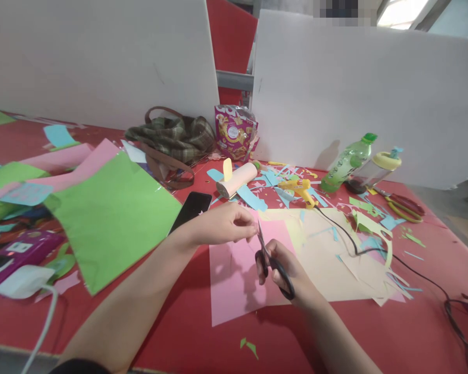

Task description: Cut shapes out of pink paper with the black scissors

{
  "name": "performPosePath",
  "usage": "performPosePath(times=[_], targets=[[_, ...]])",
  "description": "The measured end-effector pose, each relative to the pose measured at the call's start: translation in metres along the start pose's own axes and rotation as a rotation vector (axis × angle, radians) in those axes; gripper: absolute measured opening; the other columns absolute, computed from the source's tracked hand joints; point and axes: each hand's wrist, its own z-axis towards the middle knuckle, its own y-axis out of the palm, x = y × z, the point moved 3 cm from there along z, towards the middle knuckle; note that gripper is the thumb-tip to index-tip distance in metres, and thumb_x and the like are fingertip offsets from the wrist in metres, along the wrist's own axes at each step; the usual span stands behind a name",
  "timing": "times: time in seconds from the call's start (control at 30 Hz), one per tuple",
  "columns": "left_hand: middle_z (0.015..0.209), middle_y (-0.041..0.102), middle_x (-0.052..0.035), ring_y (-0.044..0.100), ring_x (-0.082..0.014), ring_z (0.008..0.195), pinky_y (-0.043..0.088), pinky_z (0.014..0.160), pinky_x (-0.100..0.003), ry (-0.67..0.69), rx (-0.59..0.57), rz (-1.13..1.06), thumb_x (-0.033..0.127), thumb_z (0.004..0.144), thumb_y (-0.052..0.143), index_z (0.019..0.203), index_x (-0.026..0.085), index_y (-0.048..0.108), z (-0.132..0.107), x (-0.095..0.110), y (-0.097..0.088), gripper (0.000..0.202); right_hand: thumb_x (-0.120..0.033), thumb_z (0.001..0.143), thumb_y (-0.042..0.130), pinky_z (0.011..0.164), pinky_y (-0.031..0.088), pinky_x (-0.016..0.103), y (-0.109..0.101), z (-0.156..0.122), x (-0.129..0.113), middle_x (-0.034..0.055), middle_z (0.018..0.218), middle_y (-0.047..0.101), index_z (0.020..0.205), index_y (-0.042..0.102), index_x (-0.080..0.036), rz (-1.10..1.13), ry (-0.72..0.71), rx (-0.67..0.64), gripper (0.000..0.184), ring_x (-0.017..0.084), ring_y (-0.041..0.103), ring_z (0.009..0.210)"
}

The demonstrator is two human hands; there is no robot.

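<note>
Black-handled scissors (263, 250) are in my right hand (290, 267), with fingers through the loops and the blades pointing up and away. My left hand (234, 222) is closed in a pinch beside the blade tips. Whatever it pinches is too small to make out. Both hands are above a pink paper sheet (230, 291), which lies partly over a cream sheet (323, 280). Just beyond my left wrist is a dark phone (191, 210). Behind the hands, a pale paper-covered tube (239, 179) has blue and yellow paper tabs attached.
A yellow glue gun (302, 191) with a black cord lies among paper scraps. Farther right are a green bottle (347, 163), a clear yellow-lidded cup (376, 171) and red-handled pliers (405, 206). Green paper (117, 218) covers the left; a plaid bag (175, 137) and snack packet (236, 132) stand behind.
</note>
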Motion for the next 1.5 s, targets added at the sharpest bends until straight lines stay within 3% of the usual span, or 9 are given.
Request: performPosePath(times=[0.2,0.77,1.1,1.5], targets=[[0.048,0.044,0.0037,0.038,-0.0069,0.047,0.027,0.045,-0.019,-0.023,-0.024,-0.038,0.025,0.072,0.041,0.057,0.014,0.053,0.0017,-0.0042,0.0050,0.022,-0.052,0.064,0.055,0.058,0.033,0.027,0.0006,-0.0007,-0.0061,0.0018,0.074,0.043,0.076,0.034,-0.021,-0.051,0.001,0.011,0.039,0.014,0.039,0.065],[0.047,0.045,0.0041,0.037,-0.0059,0.045,0.027,0.044,-0.017,-0.045,-0.030,-0.044,0.024,0.069,0.044,0.053,0.013,0.052,0.0005,-0.0029,0.0018,0.021,-0.048,0.067,0.055,0.051,0.031,0.024,-0.0035,-0.0012,0.0000,-0.0017,0.065,0.041,0.075,0.034,-0.020,-0.040,0.045,-0.014,0.035,0.011,0.036,0.056],[0.046,0.043,0.0037,0.035,-0.0063,0.044,0.026,0.043,-0.018,-0.066,-0.019,-0.051,0.026,0.070,0.043,0.055,0.013,0.053,0.0006,-0.0025,0.0020,0.022,-0.048,0.066,0.055,0.053,0.036,0.026,-0.0014,-0.0002,-0.0025,-0.0026,0.063,0.040,0.073,0.033,-0.021,-0.022,0.031,-0.002,0.036,0.011,0.038,0.053],[0.046,0.043,0.0035,0.036,-0.0069,0.045,0.026,0.044,-0.019,-0.056,-0.032,-0.084,0.027,0.072,0.042,0.056,0.013,0.054,0.0031,-0.0052,0.0056,0.024,-0.051,0.064,0.056,0.055,0.033,0.026,-0.0007,-0.0010,-0.0045,0.0002,0.068,0.044,0.075,0.033,-0.021,-0.015,0.010,-0.002,0.039,0.013,0.040,0.058]])
